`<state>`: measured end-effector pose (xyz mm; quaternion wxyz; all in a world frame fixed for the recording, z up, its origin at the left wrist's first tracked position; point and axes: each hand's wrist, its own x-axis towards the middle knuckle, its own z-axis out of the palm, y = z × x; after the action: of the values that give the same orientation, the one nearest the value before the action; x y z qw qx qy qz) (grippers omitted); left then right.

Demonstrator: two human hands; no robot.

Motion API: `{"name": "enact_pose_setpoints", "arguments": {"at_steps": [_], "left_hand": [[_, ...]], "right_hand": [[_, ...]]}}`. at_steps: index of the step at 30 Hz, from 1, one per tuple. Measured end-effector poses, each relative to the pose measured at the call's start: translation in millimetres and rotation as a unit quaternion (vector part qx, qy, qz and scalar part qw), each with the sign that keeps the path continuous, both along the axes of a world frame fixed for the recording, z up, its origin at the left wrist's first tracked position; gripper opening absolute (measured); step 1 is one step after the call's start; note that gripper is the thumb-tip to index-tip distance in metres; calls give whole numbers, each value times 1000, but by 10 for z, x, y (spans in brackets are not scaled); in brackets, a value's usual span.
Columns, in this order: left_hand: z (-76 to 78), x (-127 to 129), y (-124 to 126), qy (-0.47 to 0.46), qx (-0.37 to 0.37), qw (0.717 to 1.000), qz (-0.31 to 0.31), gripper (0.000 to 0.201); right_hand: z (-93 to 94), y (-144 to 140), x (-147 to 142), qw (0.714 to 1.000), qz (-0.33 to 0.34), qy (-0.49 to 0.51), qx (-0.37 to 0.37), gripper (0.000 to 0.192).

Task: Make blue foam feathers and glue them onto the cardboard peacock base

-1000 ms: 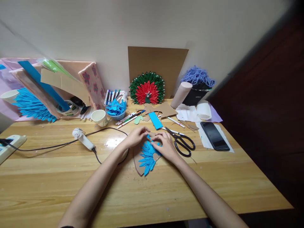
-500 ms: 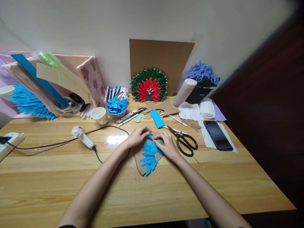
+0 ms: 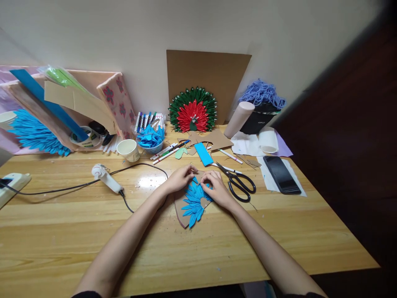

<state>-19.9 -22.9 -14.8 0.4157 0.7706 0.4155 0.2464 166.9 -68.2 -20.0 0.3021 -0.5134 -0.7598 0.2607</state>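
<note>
Two hands at work on one piece, entered near to far from the seated person.

1. Cardboard backing (image 3: 181,209), flat on the wooden table (image 3: 217,248) straight ahead at 12 o'clock. Blue paper petals (image 3: 192,203) are fanned over it, tips pointing toward the person.
2. Left hand (image 3: 180,177), at 11 o'clock of the fan, lying on the backing's far edge. Fingertips drawn together at the top of the petals; whether they pinch a single petal I cannot tell.
3. Right hand (image 3: 217,189), at 1 o'clock of the fan, fingers curled and pressed down on the petals' upper right. Fingertips of both hands nearly meet.
4. Black-handled scissors (image 3: 237,182), at 3 o'clock, just beside the right hand, blades toward the wall.
5. Glue gun (image 3: 105,179), at 9 o'clock, lying on its side, cord trailing to a power strip (image 3: 12,186) at the table's left edge.
6. Phone (image 3: 281,174), farther at 3 o'clock, on white paper.
7. Paper cup (image 3: 129,150) and bowl of blue petals (image 3: 151,140), at 10 o'clock, with loose markers (image 3: 167,151) near.
8. Red and green peacock fan (image 3: 192,111), far at 12 o'clock, leaning on a cardboard sheet against the wall.

Risk, as a judgement: uneven pressure could skew a petal or crush its fold; fresh glue may burn fingertips; a drifting right wrist could catch the scissors.
</note>
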Motion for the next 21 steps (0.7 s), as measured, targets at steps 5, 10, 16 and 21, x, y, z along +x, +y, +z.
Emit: {"name": "enact_pose_setpoints", "arguments": {"at_steps": [5,10,16,21], "left_hand": [[19,15,45,19,2,1000,-25,22],[102,55,99,27,-20,998,-61,22],[123,65,115,24,-26,995,-88,22],[59,65,130,27,-15,995,-91,19]], "right_hand": [[13,-4,-6,1000,5,0,-1,6],[6,-3,-5,1000,5,0,6,6],[17,-4,-5,1000,6,2,6,7],[10,-3,-6,1000,3,1,8,7]]}}
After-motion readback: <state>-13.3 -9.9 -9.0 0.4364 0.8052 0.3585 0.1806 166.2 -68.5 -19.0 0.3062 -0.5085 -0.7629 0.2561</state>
